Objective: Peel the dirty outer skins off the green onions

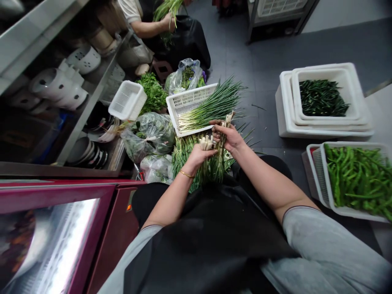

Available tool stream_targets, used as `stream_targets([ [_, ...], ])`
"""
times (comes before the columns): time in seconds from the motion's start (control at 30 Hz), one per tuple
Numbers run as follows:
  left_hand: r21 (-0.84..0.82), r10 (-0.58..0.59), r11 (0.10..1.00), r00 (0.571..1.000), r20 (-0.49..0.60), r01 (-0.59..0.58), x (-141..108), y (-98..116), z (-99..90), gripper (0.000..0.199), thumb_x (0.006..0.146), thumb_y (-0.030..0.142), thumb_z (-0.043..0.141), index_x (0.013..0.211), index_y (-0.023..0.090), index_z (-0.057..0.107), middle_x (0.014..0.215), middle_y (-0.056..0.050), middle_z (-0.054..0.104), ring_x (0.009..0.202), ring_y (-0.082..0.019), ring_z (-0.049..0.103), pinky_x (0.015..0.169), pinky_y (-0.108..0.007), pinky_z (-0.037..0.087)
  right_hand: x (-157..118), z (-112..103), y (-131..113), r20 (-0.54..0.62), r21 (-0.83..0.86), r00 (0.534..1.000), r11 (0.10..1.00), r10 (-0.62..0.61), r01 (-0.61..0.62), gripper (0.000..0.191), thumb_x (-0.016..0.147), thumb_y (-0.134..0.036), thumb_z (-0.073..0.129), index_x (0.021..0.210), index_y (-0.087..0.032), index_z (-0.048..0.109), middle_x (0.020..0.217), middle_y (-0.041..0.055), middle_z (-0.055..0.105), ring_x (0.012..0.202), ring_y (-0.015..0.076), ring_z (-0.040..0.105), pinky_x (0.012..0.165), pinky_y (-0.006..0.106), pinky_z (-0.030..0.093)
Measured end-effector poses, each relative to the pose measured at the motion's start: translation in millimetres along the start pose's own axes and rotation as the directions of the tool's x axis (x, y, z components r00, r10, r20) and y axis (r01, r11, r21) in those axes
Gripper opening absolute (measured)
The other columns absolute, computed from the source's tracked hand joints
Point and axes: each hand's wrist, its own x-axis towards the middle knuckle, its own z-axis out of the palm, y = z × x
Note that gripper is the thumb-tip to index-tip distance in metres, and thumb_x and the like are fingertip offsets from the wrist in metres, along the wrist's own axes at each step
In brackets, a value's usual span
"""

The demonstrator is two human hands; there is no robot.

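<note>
My left hand [199,156], with a thin bracelet at the wrist, is closed around a bunch of pale-ended stalks [206,142]. Beside it on the right, my right hand [228,136] grips several brownish stalks [223,153], and its fingertips look dark with dirt. Both hands are close together above a pile of green stalks [186,157]. Just beyond them a white slotted basket [179,100] holds long green onions [211,102], their white ends to the left and green tips to the right.
Bagged greens [150,134], leafy greens [152,93] and a small white basket [127,101] lie left. Right are tubs with dark green vegetables [321,98] and a basket of green peppers [358,175]. Another person's hand [168,22] holds greens at the top. Shelves [92,98] stand left.
</note>
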Motion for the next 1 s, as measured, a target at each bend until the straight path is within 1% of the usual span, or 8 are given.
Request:
stream_targets([
  [0.13,-0.113,0.029,0.993,0.996,-0.079,-0.038,8,-2,-6.2,0.050,0.044,0.019,0.088,0.092,0.014,0.072,0.088,-0.004,0.071,0.082,-0.017,0.064,0.080,-0.029,0.049,4,6,19,-0.076,-0.092,0.992,0.991,-0.102,0.095,0.042,0.058,-0.035,0.084,0.091,-0.017,0.068,0.072,-0.0027,0.064,0.065,0.0100,0.061,0.064,0.024,0.053],
  [0.23,-0.153,-0.008,0.988,0.996,-0.094,-0.007,13,0,-14.2,0.054,0.042,0.020,0.089,0.092,0.014,0.071,0.089,-0.004,0.072,0.082,-0.017,0.065,0.080,-0.030,0.050,7,3,28,-0.080,-0.268,0.980,0.951,-0.182,0.154,0.039,0.060,-0.040,0.082,0.089,-0.017,0.070,0.080,0.0015,0.070,0.076,0.0156,0.066,0.077,0.031,0.055],
  [0.33,-0.111,-0.022,0.994,0.991,-0.136,0.007,16,3,-24.2,0.048,0.040,0.021,0.090,0.083,0.012,0.071,0.079,-0.002,0.070,0.072,-0.015,0.063,0.071,-0.027,0.051,11,-9,23,-0.092,-0.421,0.971,0.893,-0.219,0.162,0.038,0.067,-0.043,0.076,0.093,-0.016,0.070,0.080,0.0034,0.070,0.073,0.0182,0.067,0.074,0.034,0.056],
  [0.5,-0.117,-0.039,0.993,0.948,-0.315,0.002,20,18,-49.8,0.039,0.042,0.026,0.091,0.068,0.012,0.065,0.056,0.003,0.057,0.045,-0.007,0.047,0.046,-0.024,0.040,13,-24,-1,-0.118,-0.608,0.946,0.775,-0.303,0.172,0.035,0.076,-0.042,0.065,0.097,-0.015,0.070,0.067,0.0020,0.064,0.057,0.0135,0.057,0.060,0.029,0.049],
  [0.57,-0.146,-0.011,0.988,0.927,-0.375,-0.047,22,23,-57.3,0.040,0.042,0.027,0.090,0.068,0.012,0.065,0.055,0.003,0.058,0.044,-0.007,0.047,0.044,-0.023,0.039,11,-20,3,-0.047,-0.673,0.964,0.722,-0.263,0.165,0.033,0.073,-0.041,0.068,0.092,-0.014,0.071,0.070,0.0028,0.066,0.062,0.0143,0.057,0.062,0.029,0.048],
  [0.73,-0.140,0.095,0.976,0.899,-0.428,-0.169,27,25,-55.0,0.042,0.042,0.029,0.090,0.073,0.012,0.068,0.065,0.000,0.065,0.059,-0.012,0.061,0.058,-0.025,0.049,7,-5,40,0.137,-0.803,0.990,0.589,0.025,0.096,0.025,0.061,-0.035,0.074,0.072,-0.013,0.070,0.063,0.0002,0.062,0.062,0.0140,0.054,0.063,0.028,0.042],
  [0.93,-0.120,0.100,0.981,0.924,-0.369,-0.154,25,17,-44.4,0.041,0.042,0.031,0.090,0.071,0.012,0.068,0.066,-0.002,0.067,0.063,-0.014,0.062,0.063,-0.027,0.050,9,-4,46,0.134,-0.796,0.991,0.594,-0.010,0.113,0.025,0.067,-0.038,0.068,0.072,-0.014,0.063,0.067,-0.0007,0.059,0.063,0.0128,0.050,0.063,0.026,0.038],
  [1.0,-0.112,0.110,0.980,0.914,-0.391,-0.165,26,14,-43.8,0.041,0.041,0.029,0.090,0.070,0.012,0.068,0.065,-0.001,0.066,0.061,-0.013,0.061,0.062,-0.026,0.049,8,-1,45,0.176,-0.841,0.984,0.523,0.018,0.141,0.024,0.064,-0.035,0.071,0.071,-0.016,0.060,0.065,-0.0013,0.057,0.062,0.0127,0.049,0.062,0.025,0.037],
])
